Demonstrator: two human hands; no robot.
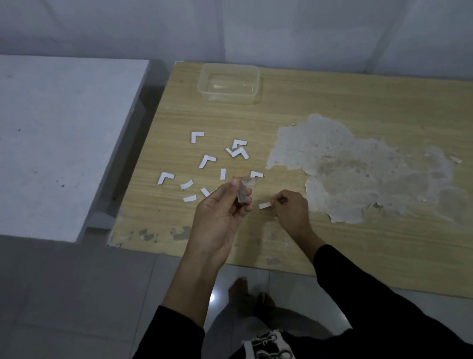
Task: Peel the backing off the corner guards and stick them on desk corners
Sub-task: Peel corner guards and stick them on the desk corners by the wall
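We've got our left hand raised over the wooden table, its fingers curled round a clear corner guard, held roughly upright above the near side of the scatter. Just beside it, our right hand pinches a small white backing strip, which sits apart from the guard. White L-shaped backing pieces lie strewn beyond the hands. A clear plastic container sits near the far edge, and a worn bare patch spreads to the right.
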